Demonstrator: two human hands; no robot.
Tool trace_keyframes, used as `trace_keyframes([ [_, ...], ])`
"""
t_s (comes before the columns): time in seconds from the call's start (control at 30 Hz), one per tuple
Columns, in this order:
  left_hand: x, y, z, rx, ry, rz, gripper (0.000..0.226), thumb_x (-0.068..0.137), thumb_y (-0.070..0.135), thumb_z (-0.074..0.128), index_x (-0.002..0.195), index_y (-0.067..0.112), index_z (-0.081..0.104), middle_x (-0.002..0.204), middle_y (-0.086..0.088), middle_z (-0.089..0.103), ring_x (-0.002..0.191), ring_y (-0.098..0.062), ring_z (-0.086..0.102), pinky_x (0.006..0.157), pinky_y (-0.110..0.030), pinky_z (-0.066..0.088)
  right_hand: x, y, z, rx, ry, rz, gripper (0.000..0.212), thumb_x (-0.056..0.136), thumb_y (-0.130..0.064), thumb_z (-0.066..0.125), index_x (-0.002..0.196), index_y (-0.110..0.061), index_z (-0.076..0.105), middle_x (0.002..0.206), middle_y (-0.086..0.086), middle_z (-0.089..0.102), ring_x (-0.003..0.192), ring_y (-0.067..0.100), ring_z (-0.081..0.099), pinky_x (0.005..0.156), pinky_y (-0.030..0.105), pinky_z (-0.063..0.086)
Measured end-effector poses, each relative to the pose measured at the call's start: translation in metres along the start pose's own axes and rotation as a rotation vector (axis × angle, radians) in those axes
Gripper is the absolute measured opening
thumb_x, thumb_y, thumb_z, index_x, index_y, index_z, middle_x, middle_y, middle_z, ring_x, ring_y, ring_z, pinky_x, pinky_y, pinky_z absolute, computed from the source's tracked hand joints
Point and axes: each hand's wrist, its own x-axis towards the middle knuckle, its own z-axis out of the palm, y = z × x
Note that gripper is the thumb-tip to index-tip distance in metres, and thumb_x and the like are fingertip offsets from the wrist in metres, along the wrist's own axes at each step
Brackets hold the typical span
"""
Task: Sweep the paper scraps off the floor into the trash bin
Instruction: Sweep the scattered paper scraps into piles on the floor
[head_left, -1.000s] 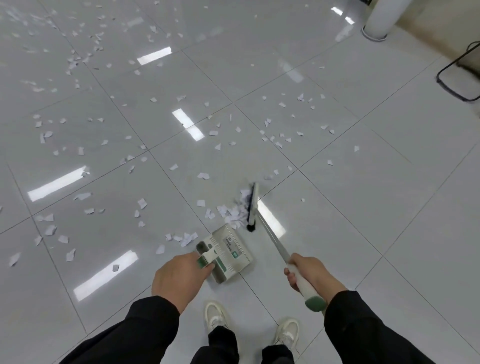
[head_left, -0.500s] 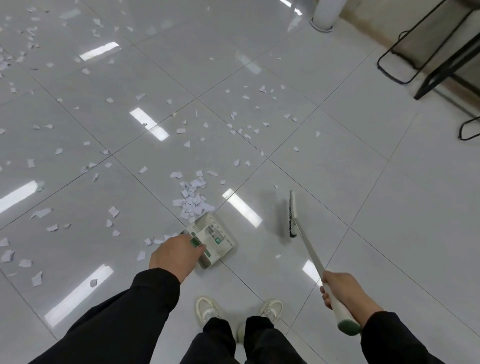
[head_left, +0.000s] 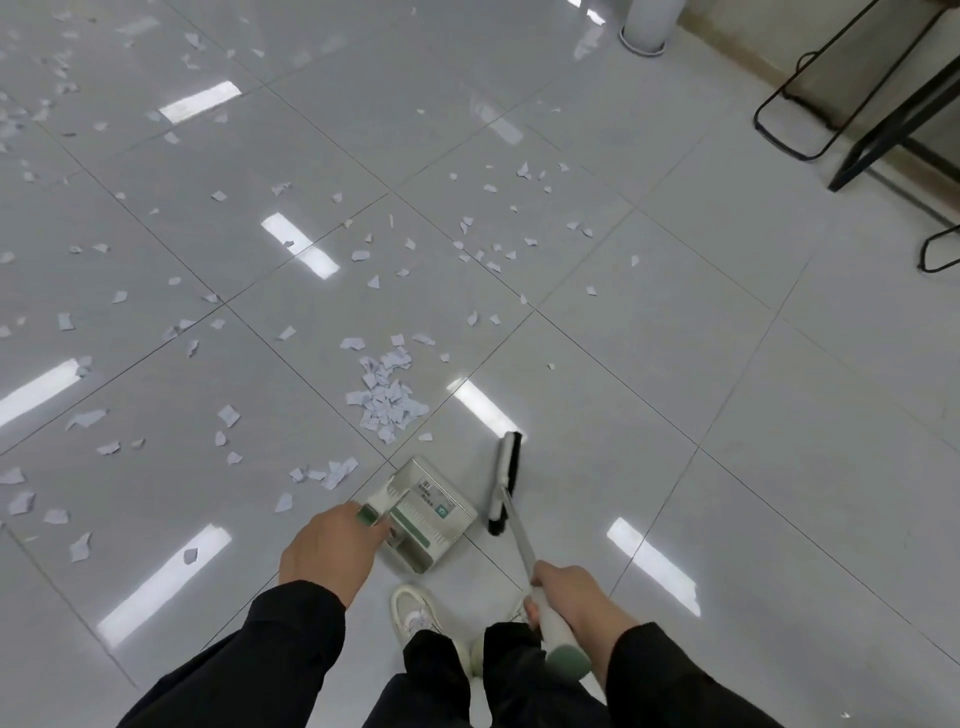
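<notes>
White paper scraps lie scattered over the glossy grey tile floor, with a gathered pile just beyond the dustpan. My left hand grips the green-tipped handle of the white dustpan, which rests on the floor in front of my shoes. My right hand holds the white, green-ended handle of the broom. Its black-bristled head sits on the floor right beside the dustpan's right edge. More scraps lie farther out, and others spread to the left.
Black metal furniture legs stand at the upper right along a wall. A white cylindrical base stands at the top. My white shoes are just behind the dustpan. Bright ceiling-light reflections streak the tiles.
The broom head has swung in from the right and now sits next to the dustpan. My right hand has moved left, closer to my body. The dustpan has stayed behind the pile.
</notes>
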Motion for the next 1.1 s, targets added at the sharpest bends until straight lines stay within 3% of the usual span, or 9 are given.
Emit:
trace_keyframes([
  [0.13,-0.006,-0.010,-0.002,-0.056,-0.013,-0.063,0.042,0.096,0.056,0.055,0.070,0.023,0.057,0.072,0.004,0.063,0.070,-0.017,0.060,0.061,-0.029,0.042,-0.002,-0.032,0.025,0.129,-0.103,0.027,0.015,0.092,-0.004,0.048,0.105,0.003,0.050,0.070,0.019,0.053,0.036,0.019,0.045,0.037,0.021,0.042],
  [0.27,-0.009,-0.023,-0.014,-0.111,0.009,-0.124,0.040,0.093,0.056,0.057,0.072,0.022,0.061,0.071,0.003,0.063,0.070,-0.017,0.062,0.061,-0.029,0.045,-0.009,-0.072,0.028,0.182,-0.189,0.017,0.009,0.092,-0.004,0.050,0.100,0.001,0.049,0.069,0.019,0.055,0.034,0.017,0.042,0.034,0.019,0.043],
  [0.43,-0.007,-0.015,-0.026,-0.092,0.008,-0.155,0.037,0.093,0.053,0.056,0.075,0.022,0.062,0.075,0.003,0.064,0.071,-0.015,0.062,0.060,-0.028,0.043,-0.017,-0.092,0.017,0.059,-0.132,-0.069,0.014,0.089,-0.003,0.054,0.100,0.006,0.054,0.069,0.019,0.056,0.036,0.017,0.042,0.035,0.020,0.042],
  [0.73,0.022,0.084,-0.029,-0.074,0.016,-0.094,0.032,0.095,0.049,0.055,0.075,0.024,0.062,0.075,0.005,0.064,0.069,-0.011,0.059,0.058,-0.027,0.041,0.023,-0.164,-0.106,-0.006,0.143,-0.241,0.015,0.091,-0.005,0.057,0.089,0.010,0.060,0.067,0.019,0.057,0.039,0.021,0.046,0.038,0.024,0.044],
  [0.9,0.059,0.151,-0.016,-0.128,0.070,-0.159,0.045,0.096,0.059,0.054,0.074,0.020,0.061,0.072,0.002,0.065,0.067,-0.015,0.061,0.057,-0.027,0.042,0.080,-0.242,-0.182,-0.142,0.209,-0.251,0.007,0.089,0.000,0.055,0.085,0.006,0.056,0.059,0.016,0.054,0.042,0.023,0.049,0.044,0.028,0.046],
  [1.1,0.090,0.209,-0.007,-0.114,0.104,-0.205,0.046,0.097,0.063,0.049,0.083,0.022,0.063,0.078,0.004,0.065,0.071,-0.014,0.061,0.062,-0.029,0.046,0.125,-0.312,-0.187,-0.221,0.134,-0.179,0.001,0.089,0.003,0.050,0.089,0.002,0.050,0.070,0.018,0.051,0.037,0.022,0.048,0.042,0.026,0.045],
])
